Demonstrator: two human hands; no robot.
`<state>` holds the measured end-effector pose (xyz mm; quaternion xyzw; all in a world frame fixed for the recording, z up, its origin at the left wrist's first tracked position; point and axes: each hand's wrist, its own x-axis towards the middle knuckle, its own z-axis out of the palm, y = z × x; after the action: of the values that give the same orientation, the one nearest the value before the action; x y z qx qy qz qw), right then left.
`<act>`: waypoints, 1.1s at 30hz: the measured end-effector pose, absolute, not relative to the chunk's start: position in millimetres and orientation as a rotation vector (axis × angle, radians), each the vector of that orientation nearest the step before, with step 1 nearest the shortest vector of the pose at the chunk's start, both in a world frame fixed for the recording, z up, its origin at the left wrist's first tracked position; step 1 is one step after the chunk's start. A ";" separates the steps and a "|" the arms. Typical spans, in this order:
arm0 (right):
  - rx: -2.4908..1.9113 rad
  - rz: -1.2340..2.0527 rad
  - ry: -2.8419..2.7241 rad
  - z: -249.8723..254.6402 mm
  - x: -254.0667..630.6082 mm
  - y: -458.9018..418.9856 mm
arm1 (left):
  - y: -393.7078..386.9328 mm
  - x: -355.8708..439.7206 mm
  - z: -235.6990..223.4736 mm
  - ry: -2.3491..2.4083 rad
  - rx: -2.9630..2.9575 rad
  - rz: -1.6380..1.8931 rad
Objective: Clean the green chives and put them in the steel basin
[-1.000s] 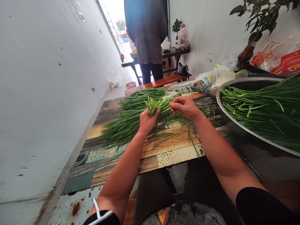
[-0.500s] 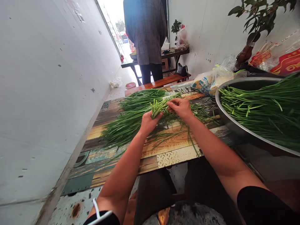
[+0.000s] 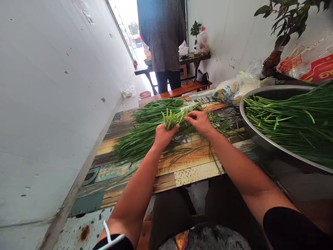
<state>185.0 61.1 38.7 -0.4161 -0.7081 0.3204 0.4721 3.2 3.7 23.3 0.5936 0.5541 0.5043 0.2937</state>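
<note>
My left hand (image 3: 164,135) is wrapped round a bunch of garlic chives (image 3: 170,118), its pale cut ends sticking up above the thumb. Just to the right, my right hand (image 3: 199,122) has thumb and forefinger drawn together close to the stalks; what they pinch, if anything, is too small to make out. Beneath and behind both hands lies a pile of long green garlic chives (image 3: 137,139) on the patterned table (image 3: 192,158). Loose trimmings (image 3: 223,123) are scattered to the right of my right hand.
A large metal basin (image 3: 262,137) full of garlic chives stands at the right. Plastic bags (image 3: 231,91) lie behind it, near a potted plant (image 3: 286,21). Beyond an orange bench (image 3: 174,93), a person (image 3: 165,38) stands at another table. A wall (image 3: 52,104) runs along the left.
My left hand has shifted slightly left with the bunch, and the stalk ends now point more upright. My right hand has moved slightly, and the gap between the hands is wider.
</note>
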 end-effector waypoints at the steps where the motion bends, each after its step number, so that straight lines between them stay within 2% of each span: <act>1: -1.070 0.712 -1.698 37.4 188.7 65.1 | 4.1 2.8 22.6 1.477 1.585 1.338; 6: -1.241 0.396 -1.659 32.1 205.7 79.7 | 4.5 1.7 21.9 1.438 1.614 1.318; 10: -0.960 0.154 -1.953 34.9 203.1 71.6 | 3.8 1.7 22.8 1.437 1.611 1.316; 14: -0.746 0.078 -2.197 36.3 196.2 64.5 | 3.9 2.2 23.3 1.460 1.607 1.319; 19: -0.767 0.332 -2.238 33.7 195.9 67.3 | 6.2 1.1 19.9 1.528 1.628 1.330; 25: -0.884 0.821 -1.997 39.9 191.4 59.3 | 8.1 0.5 17.3 1.483 1.656 1.359; 33: -1.017 1.204 -1.718 44.3 188.9 55.3 | 4.4 4.5 23.0 1.561 1.721 1.331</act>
<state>188.9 55.3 44.3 -0.4011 -0.6772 0.4747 0.3940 4.5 4.4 23.0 0.6254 0.5674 0.4837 0.2300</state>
